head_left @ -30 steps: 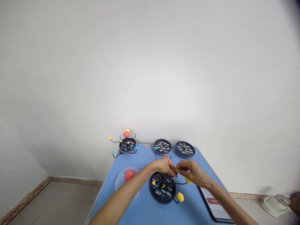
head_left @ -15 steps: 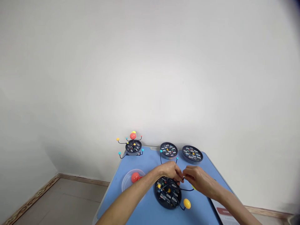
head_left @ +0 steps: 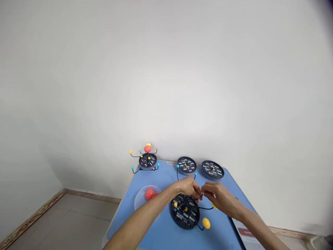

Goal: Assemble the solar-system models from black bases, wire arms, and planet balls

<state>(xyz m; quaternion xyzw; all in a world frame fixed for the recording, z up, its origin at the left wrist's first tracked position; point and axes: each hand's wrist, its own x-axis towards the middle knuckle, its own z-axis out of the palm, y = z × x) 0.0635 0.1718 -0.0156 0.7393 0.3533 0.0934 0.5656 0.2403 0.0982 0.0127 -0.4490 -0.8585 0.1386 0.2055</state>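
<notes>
A black round base (head_left: 185, 215) with coloured dots lies on the blue table (head_left: 161, 229) in front of me. Thin black wire arms stick out of it; one ends in a yellow ball (head_left: 206, 223). My left hand (head_left: 187, 188) is closed in a pinch over the far edge of the base. My right hand (head_left: 220, 198) is closed too, pinching a thin black wire arm right beside the left fingertips. Another yellow ball (head_left: 214, 206) peeks out under my right hand.
A finished model (head_left: 147, 159) with a red ball on top stands at the far left corner. Two more black bases (head_left: 186, 165) (head_left: 212, 169) lie at the far edge. A clear dish (head_left: 145, 197) holds a red ball. A phone (head_left: 247, 236) lies at the right.
The view has shifted a little to the right and down. Both hands stay pinched together over the near base, with only small movement.
</notes>
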